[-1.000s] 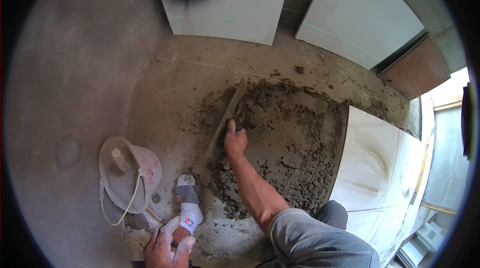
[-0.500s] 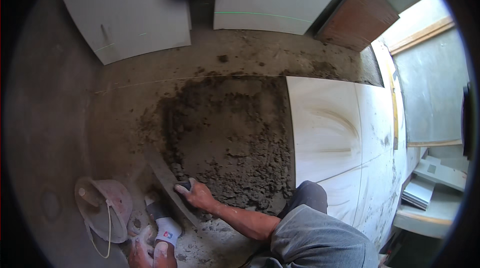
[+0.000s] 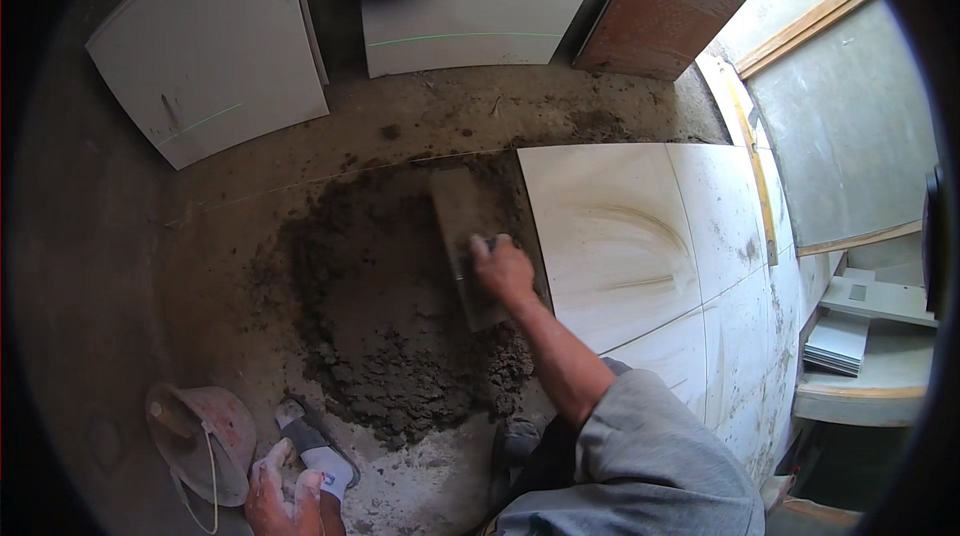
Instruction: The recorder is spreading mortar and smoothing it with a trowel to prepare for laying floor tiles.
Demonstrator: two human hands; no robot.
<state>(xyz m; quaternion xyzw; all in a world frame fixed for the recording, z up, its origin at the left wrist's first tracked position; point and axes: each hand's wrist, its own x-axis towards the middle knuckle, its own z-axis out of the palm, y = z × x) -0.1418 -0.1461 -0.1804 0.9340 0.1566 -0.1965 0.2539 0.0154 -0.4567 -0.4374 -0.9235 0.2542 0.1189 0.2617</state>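
My right hand [image 3: 500, 268] grips a long flat steel trowel [image 3: 453, 206], which lies over dark, wet mortar [image 3: 365, 276] spread on the floor, smooth in the middle and lumpy near me. A large white tile [image 3: 605, 216] borders the mortar on the right. My left hand [image 3: 284, 494], dusted pale, is low at bottom left with fingers loosely curled and apart, holding nothing visible. It is nearest my foot in a white sock and sandal [image 3: 325, 468] and a scuffed, pale bucket [image 3: 222, 436] with a cord handle.
White slabs [image 3: 210, 56] and a reddish-brown board [image 3: 660, 11] lean along the far wall. A taut string runs across the concrete floor [image 3: 220, 236]. A yellowish straight bar [image 3: 760, 186] lies along the tiles' right edge. Stacked tile pieces [image 3: 840, 341] rest on a right-hand ledge.
My right hand and trowel have swung from the mortar's left and near edge up to its right side beside the tile. The middle looks smoother. The view has turned rightward.
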